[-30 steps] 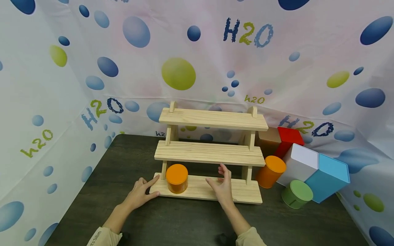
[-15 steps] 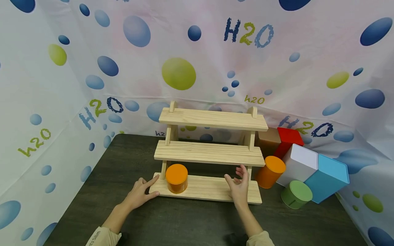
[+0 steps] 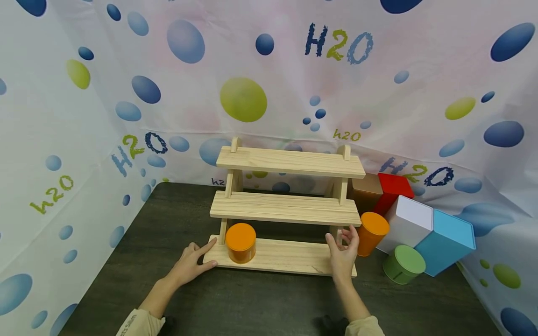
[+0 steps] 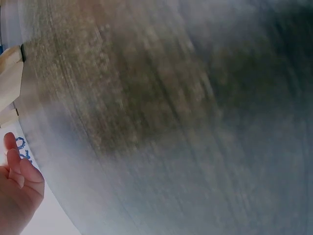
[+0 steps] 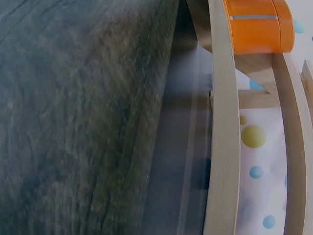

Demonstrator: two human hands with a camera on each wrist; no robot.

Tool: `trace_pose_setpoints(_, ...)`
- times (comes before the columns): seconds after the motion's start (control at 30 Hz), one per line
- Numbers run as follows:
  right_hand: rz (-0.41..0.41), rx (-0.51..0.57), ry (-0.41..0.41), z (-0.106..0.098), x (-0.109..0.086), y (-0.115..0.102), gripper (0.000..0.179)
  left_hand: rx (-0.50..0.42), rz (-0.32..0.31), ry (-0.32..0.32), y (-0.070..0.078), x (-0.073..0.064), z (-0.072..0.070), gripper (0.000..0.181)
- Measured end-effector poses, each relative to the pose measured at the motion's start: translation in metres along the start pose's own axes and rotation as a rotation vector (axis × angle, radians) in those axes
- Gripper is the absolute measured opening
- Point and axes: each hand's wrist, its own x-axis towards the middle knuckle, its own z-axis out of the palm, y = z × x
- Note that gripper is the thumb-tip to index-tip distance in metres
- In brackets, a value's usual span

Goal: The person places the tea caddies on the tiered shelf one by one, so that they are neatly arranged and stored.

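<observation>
Head, left hand: here's the left hand [image 3: 189, 263], fingers laid out against the wooden shelf [image 3: 281, 208], grasping nothing.
Head, right hand: the right hand [image 3: 344, 255] is at the shelf's lower right end, thumb and fingers apart, holding nothing!
Head, orange jar: the orange jar [image 3: 241, 242] stands upright, lowest board, left side.
Left wrist: fingers [image 4: 30, 171] near pale wood; dark tabletop [image 4: 156, 147] dominates.
Right wrist: sideways view, jar on its board.

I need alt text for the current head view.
A left hand and right hand are at opposite ends of the bottom board of a three-tier wooden shelf. A short orange canister stands on that board's left side. To the right are a taller orange canister, a green canister, and a brown box, red box, white box and blue box.
</observation>
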Motion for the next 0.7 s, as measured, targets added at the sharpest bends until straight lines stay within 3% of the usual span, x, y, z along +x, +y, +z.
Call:
trace_pose_setpoints(0.3,0.096,0.004,0.234,-0.015,0.016,-0.001,0.063,0.004,0.003,-0.004,-0.002,0.001,0.001,0.069)
trace_pose_setpoints(0.7,0.214,-0.027,0.372,-0.032,0.032,-0.001,0.063,0.002,0.001,-0.001,0.000,0.000,0.000,0.068)
